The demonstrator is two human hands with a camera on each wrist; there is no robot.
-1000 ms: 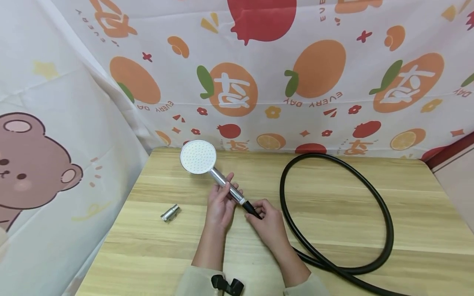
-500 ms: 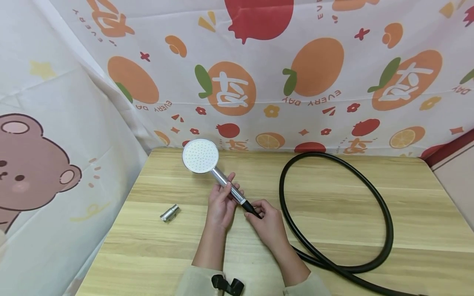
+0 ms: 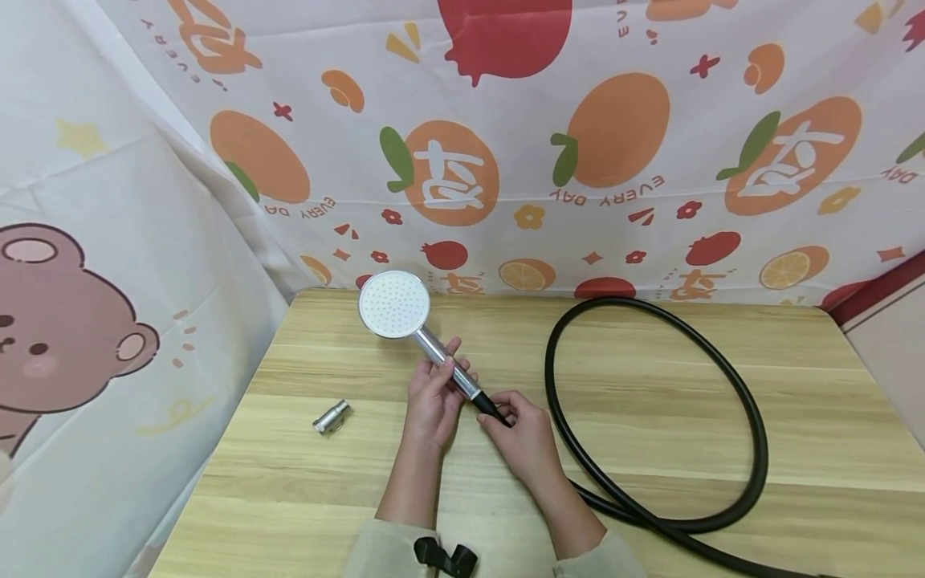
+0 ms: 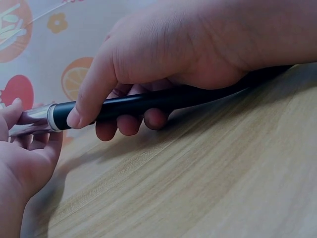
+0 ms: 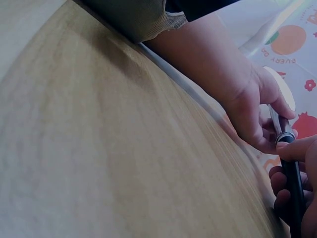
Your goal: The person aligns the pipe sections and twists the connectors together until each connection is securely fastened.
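Note:
In the head view a chrome hand shower [image 3: 394,303] with a round white spray face points up and to the left. My left hand [image 3: 433,405] grips its handle, thumb across the top and fingers underneath. The black hose [image 4: 198,96] meets the lower end of the handle, with a pale ring showing at the joint. Just below that joint my right hand [image 3: 531,441] holds the hose; the left wrist view shows its thumb on one side and curled fingertips on the other. Both hands work close together over the wooden table [image 3: 289,498].
A small silver metal fitting [image 3: 332,417] lies on the table left of the left hand. The remaining hose [image 3: 755,433] makes a big loop on the right and runs off the front edge. A fruit-print cloth [image 3: 527,144] hangs behind the table.
The hand shower's spray face has shifted slightly to the right, the handle tilting with it. Both hands keep their grips in nearly the same place.

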